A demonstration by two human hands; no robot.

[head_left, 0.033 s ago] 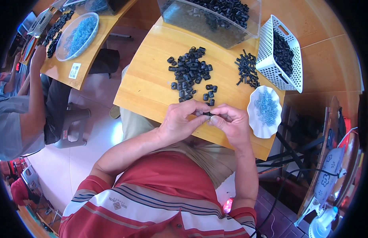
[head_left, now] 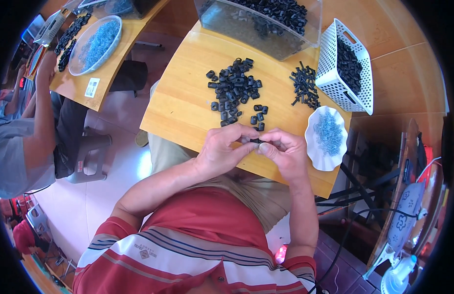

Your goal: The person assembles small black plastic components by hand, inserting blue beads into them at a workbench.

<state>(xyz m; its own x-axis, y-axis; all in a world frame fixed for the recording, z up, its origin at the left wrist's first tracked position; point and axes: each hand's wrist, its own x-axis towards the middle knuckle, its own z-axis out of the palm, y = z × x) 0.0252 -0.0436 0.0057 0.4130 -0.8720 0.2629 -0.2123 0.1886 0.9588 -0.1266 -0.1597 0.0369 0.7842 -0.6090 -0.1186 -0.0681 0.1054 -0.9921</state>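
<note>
Over the front part of the wooden table, my left hand [head_left: 224, 148] and my right hand [head_left: 287, 151] meet fingertip to fingertip. Both pinch a small black plastic piece [head_left: 257, 140], which looks like part of a cord lock; the fingers cover most of it. Just beyond them lies a loose pile of short black cord-lock bodies [head_left: 234, 87], some showing holes. Slim black pin-like pieces [head_left: 305, 84] are heaped farther right. Beside my right hand, a white scalloped dish [head_left: 313, 158] holds many tiny bluish, shiny pieces [head_left: 329, 134], perhaps springs.
A clear plastic bin [head_left: 266, 41] of black parts stands at the table's far edge. Right of it, a white perforated basket [head_left: 334, 81] holds more black pieces. At left, a co-worker [head_left: 21, 157] sits by another table [head_left: 75, 89]. A small fan [head_left: 399, 275] is at lower right.
My hands and the piece between them stay in place. At the left, the co-worker's hand has shifted very slightly.
</note>
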